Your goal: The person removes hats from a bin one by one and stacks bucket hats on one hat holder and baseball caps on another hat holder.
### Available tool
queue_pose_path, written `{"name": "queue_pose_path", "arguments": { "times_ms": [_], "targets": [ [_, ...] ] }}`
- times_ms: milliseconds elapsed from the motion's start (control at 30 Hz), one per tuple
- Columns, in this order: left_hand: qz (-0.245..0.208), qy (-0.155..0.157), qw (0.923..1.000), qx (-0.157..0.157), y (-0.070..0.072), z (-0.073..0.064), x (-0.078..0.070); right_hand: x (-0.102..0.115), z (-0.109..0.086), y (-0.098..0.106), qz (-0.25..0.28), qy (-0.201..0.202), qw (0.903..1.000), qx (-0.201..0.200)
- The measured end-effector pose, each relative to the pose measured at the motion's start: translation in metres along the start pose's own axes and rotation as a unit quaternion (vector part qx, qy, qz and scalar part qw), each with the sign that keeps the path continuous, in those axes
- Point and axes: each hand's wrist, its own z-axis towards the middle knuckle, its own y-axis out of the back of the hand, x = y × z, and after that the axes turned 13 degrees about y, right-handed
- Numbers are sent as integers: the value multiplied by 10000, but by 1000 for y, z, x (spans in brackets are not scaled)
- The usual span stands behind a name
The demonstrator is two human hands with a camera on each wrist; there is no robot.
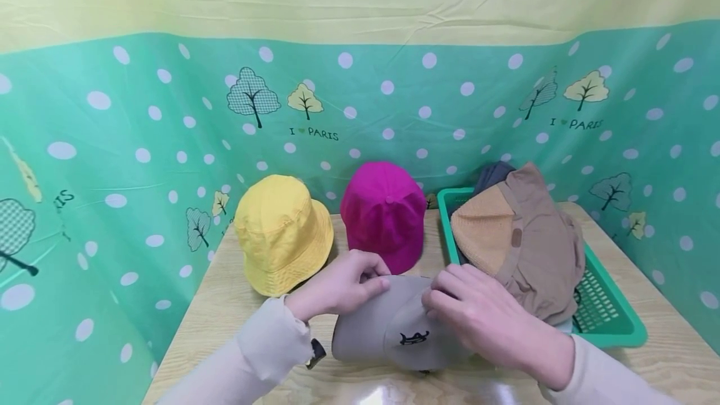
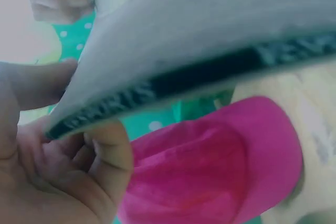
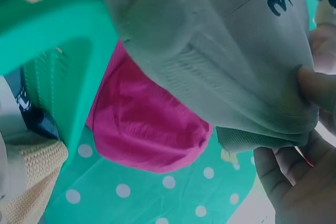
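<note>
Both hands hold a grey baseball cap [image 1: 365,333] with a black embroidered emblem, low over the front of the table. The left hand [image 1: 343,283] pinches its far edge; in the left wrist view that edge carries a dark lettered band [image 2: 205,72], with the thumb above and curled fingers below. On the other side, the right hand [image 1: 495,320] grips the cap. The right wrist view shows its thumb [image 3: 317,87] on the grey fabric and its fingers beneath the edge. Just beyond the cap sits a magenta cap [image 1: 385,205], brim facing the person.
A yellow bucket hat [image 1: 278,230] rests at the back left. On the right, a green plastic basket [image 1: 627,327] holds a brown hat [image 1: 542,255], a tan knitted piece [image 1: 480,224] and dark fabric [image 1: 492,175]. A patterned green cloth [image 1: 388,111] hangs behind the table.
</note>
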Motion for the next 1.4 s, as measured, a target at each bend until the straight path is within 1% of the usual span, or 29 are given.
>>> {"name": "queue_pose_path", "arguments": {
  "times_ms": [100, 167, 233, 300, 367, 467, 567, 600, 667, 733, 833, 867, 1000, 1067, 1133, 1167, 1200, 1233, 1267, 1333, 1367, 1400],
  "targets": [
    [-446, 41, 9989, -158, 0, -3, 5, -4, -2, 2, 145, -118, 9998, -40],
    [-801, 169, 9963, -252, -1, -5, 9, -7, -2, 5, 174, -187, 9995, -165],
    [-1172, 354, 9920, -319, 0, -6, 13, -10, -2, 9, 132, -279, 9987, -394],
    [-1560, 551, 9855, -379, 1, -8, 17, -12, -1, 13, 71, -375, 9969, -687],
    [-1949, 725, 9773, -408, 2, -9, 20, -14, -2, 17, 4, -565, 9940, -936],
    [-2619, 972, 9594, -394, 4, -12, 24, -15, -4, 21, -67, -858, 9872, -1345],
    [-3366, 1235, 9327, -399, 4, -14, 25, -13, -7, 23, -94, -1203, 9793, -1623],
    [-3624, 1315, 9218, -412, 4, -16, 25, -12, -9, 23, -61, -1325, 9767, -1690],
    [-4128, 1483, 8976, -437, 3, -18, 24, -9, -13, 21, 72, -1497, 9727, -1774],
    [-4575, 1589, 8734, -524, 0, -21, 23, -5, -19, 16, 306, -1682, 9692, -1774],
    [-5106, 1691, 8402, -684, -7, -25, 21, 2, -30, 7, 612, -2003, 9634, -1674],
    [-5264, 1705, 8297, -736, -9, -26, 21, 5, -33, 4, 714, -2183, 9604, -1579],
    [-5800, 1726, 7904, -951, -23, -32, 21, 15, -44, -5, 1021, -2897, 9442, -1190],
    [-6063, 1722, 7697, -1017, -29, -35, 21, 20, -47, -11, 1124, -3250, 9334, -1026],
    [-6276, 1682, 7529, -1048, -34, -39, 22, 25, -48, -16, 1183, -3584, 9218, -890],
    [-6361, 1656, 7463, -1047, -36, -40, 22, 27, -49, -18, 1226, -3771, 9144, -814],
    [-6442, 1624, 7401, -1041, -38, -42, 23, 29, -49, -19, 1327, -4006, 9037, -729],
    [-6507, 1573, 7357, -1029, -39, -43, 23, 31, -48, -21, 1490, -4251, 8904, -655],
    [-6567, 1526, 7316, -1012, -41, -44, 23, 32, -48, -22, 1675, -4507, 8750, -561],
    [-6652, 1455, 7259, -970, -43, -45, 25, 34, -46, -23, 2192, -5017, 8357, -444],
    [-6671, 1440, 7247, -951, -44, -46, 25, 34, -45, -23, 2462, -5211, 8160, -440],
    [-6703, 1422, 7223, -935, -45, -47, 27, 34, -45, -24, 2749, -5325, 7991, -483]
  ]
}}
